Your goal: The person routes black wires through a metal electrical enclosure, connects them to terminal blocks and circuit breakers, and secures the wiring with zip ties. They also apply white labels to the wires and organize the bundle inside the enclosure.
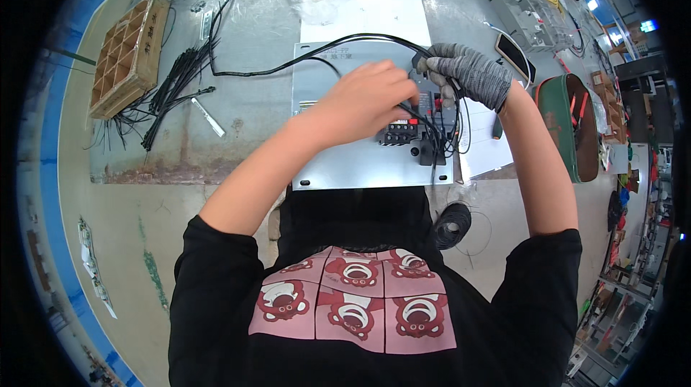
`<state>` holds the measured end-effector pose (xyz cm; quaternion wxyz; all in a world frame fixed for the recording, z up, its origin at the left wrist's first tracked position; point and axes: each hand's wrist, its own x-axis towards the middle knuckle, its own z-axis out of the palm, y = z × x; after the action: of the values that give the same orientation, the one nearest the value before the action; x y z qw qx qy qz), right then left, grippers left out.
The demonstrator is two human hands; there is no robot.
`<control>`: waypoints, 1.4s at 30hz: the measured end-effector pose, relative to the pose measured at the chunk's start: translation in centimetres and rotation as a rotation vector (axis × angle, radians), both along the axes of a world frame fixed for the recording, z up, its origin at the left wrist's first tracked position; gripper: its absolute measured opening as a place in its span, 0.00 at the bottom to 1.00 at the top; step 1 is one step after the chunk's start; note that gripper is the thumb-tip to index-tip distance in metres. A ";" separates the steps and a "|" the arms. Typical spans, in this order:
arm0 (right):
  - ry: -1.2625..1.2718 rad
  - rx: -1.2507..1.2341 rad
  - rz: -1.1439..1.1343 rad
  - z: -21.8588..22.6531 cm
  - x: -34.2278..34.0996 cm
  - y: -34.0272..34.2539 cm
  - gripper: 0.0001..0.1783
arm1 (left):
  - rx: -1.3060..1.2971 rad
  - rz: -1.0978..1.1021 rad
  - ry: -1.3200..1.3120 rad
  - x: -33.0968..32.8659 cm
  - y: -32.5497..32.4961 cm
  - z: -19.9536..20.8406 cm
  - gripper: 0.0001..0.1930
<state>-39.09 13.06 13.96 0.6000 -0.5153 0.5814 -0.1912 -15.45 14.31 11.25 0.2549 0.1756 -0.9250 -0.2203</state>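
Note:
A metal mounting plate lies at the table's front edge, with a cluster of black electrical components on its right half. My bare left hand reaches over the plate, thumb and fingers closed on a black wire beside the components. In a grey knitted glove, my right hand is closed around black cables at the components' far right side. These cables loop back across the plate to the left. My fingers partly hide the components and the wire ends.
On the left are a wooden compartment box, a bundle of black cable ties and a white marker. White paper lies behind the plate. To the right are a phone and a green tool bag.

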 end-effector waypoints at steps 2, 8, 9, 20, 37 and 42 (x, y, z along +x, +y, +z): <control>-0.089 0.061 -0.043 -0.6 -0.5 0.3 0.13 | 0.080 -0.054 0.043 2.4 0.2 1.1 0.07; -0.039 -0.035 -0.170 -2.1 0.6 4.0 0.24 | 0.529 0.162 -0.209 15.4 2.0 3.1 0.10; -0.044 -0.072 -0.185 -2.1 1.2 4.9 0.25 | 0.534 0.264 -0.430 17.8 2.4 2.8 0.13; -0.052 -0.097 -0.408 -5.4 3.5 7.6 0.23 | 0.793 -0.153 0.110 8.8 -3.1 2.9 0.20; -0.329 -0.341 -0.602 -6.4 3.5 15.2 0.29 | 0.644 -0.189 -0.123 -1.4 -7.5 0.0 0.15; -0.305 -0.324 -0.681 -8.6 4.8 17.6 0.19 | 0.573 -0.179 -0.233 -1.9 -7.7 0.4 0.14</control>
<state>-34.33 30.71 5.37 0.4929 -0.3469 0.5854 -0.5422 -17.39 6.62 11.61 0.0670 0.1824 -0.8600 -0.4718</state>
